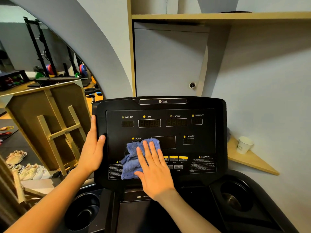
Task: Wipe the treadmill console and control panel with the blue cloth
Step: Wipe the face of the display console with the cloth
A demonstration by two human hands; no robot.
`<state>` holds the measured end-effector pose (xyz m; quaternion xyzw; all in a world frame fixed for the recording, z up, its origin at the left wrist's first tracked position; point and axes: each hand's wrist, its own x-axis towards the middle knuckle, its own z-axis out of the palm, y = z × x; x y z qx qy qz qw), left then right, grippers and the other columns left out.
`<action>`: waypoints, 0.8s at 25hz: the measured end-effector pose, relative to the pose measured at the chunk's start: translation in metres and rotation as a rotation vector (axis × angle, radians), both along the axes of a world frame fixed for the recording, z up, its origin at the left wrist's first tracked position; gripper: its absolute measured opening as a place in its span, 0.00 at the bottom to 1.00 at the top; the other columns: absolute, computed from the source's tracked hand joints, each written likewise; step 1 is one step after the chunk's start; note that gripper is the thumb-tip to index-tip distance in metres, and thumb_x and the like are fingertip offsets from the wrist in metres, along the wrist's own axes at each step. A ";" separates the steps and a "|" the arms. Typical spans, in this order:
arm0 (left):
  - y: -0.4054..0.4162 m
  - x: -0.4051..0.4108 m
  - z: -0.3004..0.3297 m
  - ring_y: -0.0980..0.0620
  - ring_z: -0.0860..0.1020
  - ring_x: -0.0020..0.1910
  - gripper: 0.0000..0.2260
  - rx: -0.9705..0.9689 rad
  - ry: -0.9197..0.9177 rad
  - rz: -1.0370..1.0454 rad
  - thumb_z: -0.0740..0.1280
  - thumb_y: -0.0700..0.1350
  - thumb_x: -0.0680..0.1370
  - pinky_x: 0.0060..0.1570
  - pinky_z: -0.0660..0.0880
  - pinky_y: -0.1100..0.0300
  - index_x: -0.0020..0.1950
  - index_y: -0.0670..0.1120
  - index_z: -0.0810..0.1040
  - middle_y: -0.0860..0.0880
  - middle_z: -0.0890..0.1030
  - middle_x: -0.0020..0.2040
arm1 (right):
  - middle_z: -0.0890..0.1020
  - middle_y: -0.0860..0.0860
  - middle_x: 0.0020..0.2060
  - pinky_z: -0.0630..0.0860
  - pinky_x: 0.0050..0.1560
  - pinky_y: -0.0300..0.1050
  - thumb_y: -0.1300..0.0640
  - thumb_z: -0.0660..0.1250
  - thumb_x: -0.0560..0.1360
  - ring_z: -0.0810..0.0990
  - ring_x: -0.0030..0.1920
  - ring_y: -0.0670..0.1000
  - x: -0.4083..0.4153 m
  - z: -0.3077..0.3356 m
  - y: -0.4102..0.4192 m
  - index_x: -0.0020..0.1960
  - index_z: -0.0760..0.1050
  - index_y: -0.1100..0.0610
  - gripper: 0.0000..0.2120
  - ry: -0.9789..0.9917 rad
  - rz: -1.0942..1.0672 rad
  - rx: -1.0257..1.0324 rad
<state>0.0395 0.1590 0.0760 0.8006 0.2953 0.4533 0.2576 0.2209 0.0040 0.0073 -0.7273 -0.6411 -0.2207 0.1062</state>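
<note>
I had the blue cloth (134, 158) bunched against the lower left of the treadmill console (159, 140), lying over the panel below the PULSE label (136, 138) and covering part of the warning text in the lower left corner. My right hand (153, 169) lay flat on the cloth, fingers straight and slightly spread, pressing it onto the control panel (198, 132); the fingertips reached toward the dark central display window (166, 142). The hand also hid the left end of the row of yellow buttons (178, 158), whose other keys showed just to the right of it.

My left hand (92, 148) gripped the console's left edge, fingers wrapped behind the frame and the thumb laid across the front bezel, apart from the cloth.

Above the cloth the panel carried the INCLINE, TIME, SPEED and DISTANCE readouts (149, 123), all unlit, with CALORIE to the right and a CAUTION block (202, 163) in the lower right corner. A brand plate (162, 101) sat at the top of the housing. Below the console, a round cup holder (84, 211) opened on the left and another (235, 197) on the right.

Beyond the machine, a white paper cup (244, 145) stood on a triangular wooden corner shelf (252, 161) at the right. A grey cabinet door with a lock (192, 85) was behind the console. To the left stood a wooden board with its frame (55, 125), several pairs of shoes (27, 170) on the floor, and a rack with weight plates (50, 68) farther back.
</note>
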 end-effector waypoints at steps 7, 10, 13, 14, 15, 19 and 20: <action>-0.006 0.001 0.004 0.59 0.65 0.70 0.33 0.005 0.005 -0.005 0.50 0.62 0.80 0.66 0.66 0.54 0.81 0.58 0.39 0.84 0.55 0.66 | 0.48 0.59 0.81 0.47 0.78 0.57 0.43 0.51 0.81 0.46 0.81 0.60 0.033 -0.016 -0.028 0.82 0.47 0.56 0.34 -0.006 -0.057 0.042; -0.008 0.002 0.005 0.59 0.64 0.69 0.33 -0.006 0.002 -0.004 0.50 0.63 0.79 0.65 0.64 0.56 0.81 0.58 0.39 0.82 0.55 0.65 | 0.49 0.60 0.81 0.48 0.78 0.58 0.50 0.64 0.77 0.48 0.81 0.60 0.048 -0.018 -0.039 0.82 0.46 0.57 0.41 0.007 -0.095 0.043; -0.007 0.001 0.004 0.59 0.62 0.70 0.33 -0.009 0.002 0.000 0.50 0.63 0.79 0.67 0.63 0.54 0.80 0.58 0.39 0.82 0.53 0.66 | 0.52 0.61 0.81 0.53 0.76 0.59 0.56 0.71 0.70 0.49 0.81 0.61 0.062 -0.013 -0.048 0.82 0.45 0.57 0.49 0.055 -0.135 0.051; -0.007 0.000 0.004 0.60 0.62 0.70 0.33 -0.010 0.003 0.000 0.50 0.63 0.79 0.67 0.62 0.54 0.80 0.58 0.39 0.82 0.53 0.66 | 0.52 0.61 0.81 0.53 0.76 0.59 0.58 0.72 0.69 0.49 0.81 0.61 0.067 -0.011 -0.049 0.82 0.45 0.57 0.50 0.068 -0.148 0.057; -0.007 0.000 0.004 0.61 0.62 0.70 0.33 -0.009 0.005 -0.004 0.50 0.63 0.79 0.67 0.62 0.55 0.80 0.58 0.38 0.84 0.53 0.65 | 0.53 0.61 0.80 0.53 0.76 0.59 0.60 0.72 0.67 0.49 0.81 0.61 0.070 -0.008 -0.051 0.82 0.46 0.57 0.51 0.080 -0.163 0.064; -0.006 0.000 0.004 0.61 0.62 0.70 0.33 -0.011 0.001 -0.004 0.50 0.63 0.80 0.67 0.62 0.55 0.80 0.58 0.38 0.83 0.54 0.66 | 0.49 0.61 0.81 0.49 0.78 0.61 0.64 0.72 0.65 0.43 0.81 0.62 0.078 0.007 -0.043 0.82 0.43 0.56 0.54 0.165 -0.229 0.081; -0.005 0.000 0.003 0.62 0.61 0.70 0.33 -0.014 -0.001 -0.002 0.50 0.63 0.80 0.67 0.62 0.55 0.80 0.58 0.38 0.82 0.54 0.66 | 0.47 0.61 0.81 0.47 0.79 0.62 0.63 0.73 0.66 0.40 0.81 0.61 0.079 0.010 -0.040 0.81 0.42 0.56 0.55 0.197 -0.243 0.088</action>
